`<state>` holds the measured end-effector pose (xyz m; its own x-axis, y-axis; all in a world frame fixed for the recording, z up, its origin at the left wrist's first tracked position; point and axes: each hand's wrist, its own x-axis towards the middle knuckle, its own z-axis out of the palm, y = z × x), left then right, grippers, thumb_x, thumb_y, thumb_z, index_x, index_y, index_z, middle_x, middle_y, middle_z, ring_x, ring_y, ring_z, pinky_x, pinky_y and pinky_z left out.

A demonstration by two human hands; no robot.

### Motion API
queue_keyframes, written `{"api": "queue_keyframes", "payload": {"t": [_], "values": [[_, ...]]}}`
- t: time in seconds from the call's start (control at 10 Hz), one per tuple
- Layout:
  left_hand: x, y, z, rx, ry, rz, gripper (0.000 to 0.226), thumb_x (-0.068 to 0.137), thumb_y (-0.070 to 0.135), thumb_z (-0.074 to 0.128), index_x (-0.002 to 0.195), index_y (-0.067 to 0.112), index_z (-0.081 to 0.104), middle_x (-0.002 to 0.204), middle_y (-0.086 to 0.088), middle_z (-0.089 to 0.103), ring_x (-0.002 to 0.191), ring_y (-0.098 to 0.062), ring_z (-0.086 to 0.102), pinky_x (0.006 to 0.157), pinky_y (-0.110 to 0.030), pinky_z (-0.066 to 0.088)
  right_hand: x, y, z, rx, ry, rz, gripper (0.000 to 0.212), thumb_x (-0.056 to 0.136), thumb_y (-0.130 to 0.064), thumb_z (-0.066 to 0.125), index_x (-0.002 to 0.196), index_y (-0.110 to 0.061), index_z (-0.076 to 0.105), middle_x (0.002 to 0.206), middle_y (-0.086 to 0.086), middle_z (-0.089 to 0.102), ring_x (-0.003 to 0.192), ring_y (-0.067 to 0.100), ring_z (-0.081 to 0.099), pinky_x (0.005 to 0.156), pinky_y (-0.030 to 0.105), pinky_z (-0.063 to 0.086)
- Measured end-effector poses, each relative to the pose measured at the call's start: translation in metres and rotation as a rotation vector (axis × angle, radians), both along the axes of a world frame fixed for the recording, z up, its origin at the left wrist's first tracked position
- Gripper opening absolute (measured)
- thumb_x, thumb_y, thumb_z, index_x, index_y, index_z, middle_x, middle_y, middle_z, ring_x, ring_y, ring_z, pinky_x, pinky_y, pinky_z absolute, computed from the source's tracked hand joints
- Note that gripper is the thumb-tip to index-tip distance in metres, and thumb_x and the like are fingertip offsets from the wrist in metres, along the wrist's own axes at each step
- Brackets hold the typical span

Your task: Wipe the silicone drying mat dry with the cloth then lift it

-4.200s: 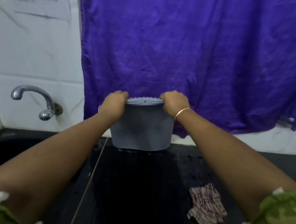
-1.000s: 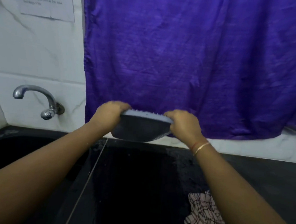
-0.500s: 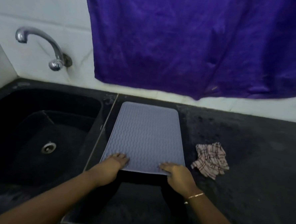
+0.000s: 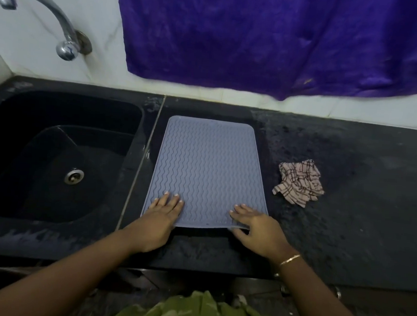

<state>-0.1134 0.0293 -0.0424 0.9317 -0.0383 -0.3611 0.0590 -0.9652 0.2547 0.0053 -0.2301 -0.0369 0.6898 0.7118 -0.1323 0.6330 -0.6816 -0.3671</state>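
Pressing left hand [image 4: 158,222] flat on the mat [image 4: 209,167] at its 7 o'clock corner, fingers straight, gripping nothing. Resting right hand [image 4: 257,228] on the 5 o'clock corner, fingers spread and relaxed, not clasping (thumb at the near edge; under or beside it, cannot tell). Noting mat lying flat on the black counter [image 4: 344,227], sink [image 4: 56,160] at its 9 o'clock. Noting cloth [image 4: 298,181] lying crumpled at the mat's 3 o'clock, near, not touching. Logging tap [image 4: 45,16] at 10 o'clock, purple sheet [image 4: 258,38] hanging at 12 o'clock.
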Motion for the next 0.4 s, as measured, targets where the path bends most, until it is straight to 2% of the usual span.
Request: {"api": "queue_keyframes", "payload": {"t": [0.1, 0.2, 0.3, 0.4], "values": [[-0.006, 0.003, -0.001, 0.005, 0.027, -0.043, 0.075, 0.097, 0.052, 0.023, 0.145, 0.014, -0.020, 0.145, 0.001, -0.035, 0.131, -0.019, -0.036, 0.107, -0.030, -0.021, -0.006, 0.000, -0.001, 0.044, -0.006, -0.037, 0.059, 0.082, -0.066, 0.048, 0.130, -0.032, 0.054, 0.145, -0.013, 0.041, 0.137, 0.002, 0.031, 0.113, 0.024, 0.028], [-0.008, 0.003, -0.004, 0.025, -0.023, -0.032, 0.071, 0.097, 0.052, 0.020, 0.144, 0.016, -0.020, 0.147, 0.002, -0.033, 0.132, -0.017, -0.035, 0.107, -0.028, -0.021, -0.009, 0.005, -0.003, 0.068, -0.068, -0.077, 0.039, 0.092, -0.048, 0.048, 0.126, -0.031, 0.059, 0.142, -0.009, 0.048, 0.135, 0.003, 0.036, 0.110, 0.021, 0.031], [-0.011, 0.000, -0.010, 0.055, -0.114, 0.011, 0.065, 0.099, 0.047, 0.022, 0.149, 0.018, -0.007, 0.156, 0.002, -0.016, 0.141, -0.017, -0.021, 0.112, -0.029, -0.014, -0.014, 0.006, -0.009, 0.023, -0.119, -0.098, 0.033, 0.095, -0.034, 0.048, 0.127, -0.029, 0.058, 0.143, -0.008, 0.047, 0.135, 0.006, 0.039, 0.109, 0.022, 0.035], [-0.003, 0.002, -0.002, 0.085, -0.233, 0.015, 0.061, 0.096, 0.050, 0.030, 0.148, 0.018, 0.022, 0.156, -0.004, 0.017, 0.142, -0.019, 0.012, 0.116, -0.031, 0.008, -0.006, 0.019, 0.003, -0.056, -0.134, -0.077, 0.028, 0.093, -0.031, 0.047, 0.111, -0.025, 0.067, 0.124, -0.004, 0.063, 0.116, 0.016, 0.057, 0.089, 0.030, 0.050]]}}
